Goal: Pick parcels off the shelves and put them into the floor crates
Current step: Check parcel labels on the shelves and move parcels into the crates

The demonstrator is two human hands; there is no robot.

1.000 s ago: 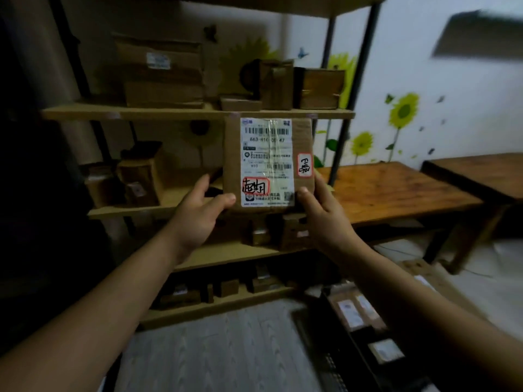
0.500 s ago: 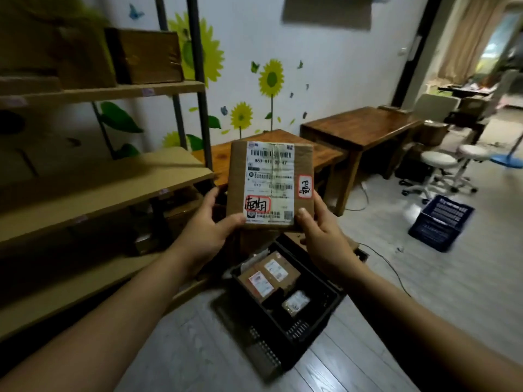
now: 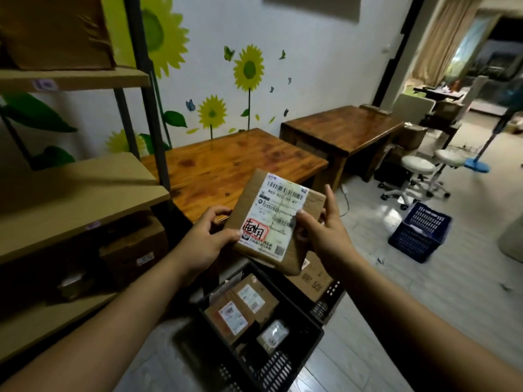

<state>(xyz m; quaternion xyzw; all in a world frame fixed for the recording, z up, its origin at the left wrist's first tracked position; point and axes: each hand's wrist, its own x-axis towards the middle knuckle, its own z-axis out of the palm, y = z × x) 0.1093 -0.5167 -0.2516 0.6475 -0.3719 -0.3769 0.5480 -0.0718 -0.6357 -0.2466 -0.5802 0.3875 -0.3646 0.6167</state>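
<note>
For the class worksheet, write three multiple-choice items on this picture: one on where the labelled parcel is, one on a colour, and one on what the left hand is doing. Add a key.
1. Where is the brown cardboard parcel with the white label?
A. On the wooden table
B. In the air, between the left hand and right hand
C. On a shelf

2. What colour is the plastic mesh crate on the floor by the white round stools?
A. Red
B. Blue
C. Green

3. What is the left hand doing?
A. Hanging idle
B. Pressing flat on the floor
C. Gripping the parcel's edge

Key: 1 B, the parcel rests on no surface. 2 B, its mesh walls are blue. 3 C, the thumb and fingers curl round the parcel's left edge.
</note>
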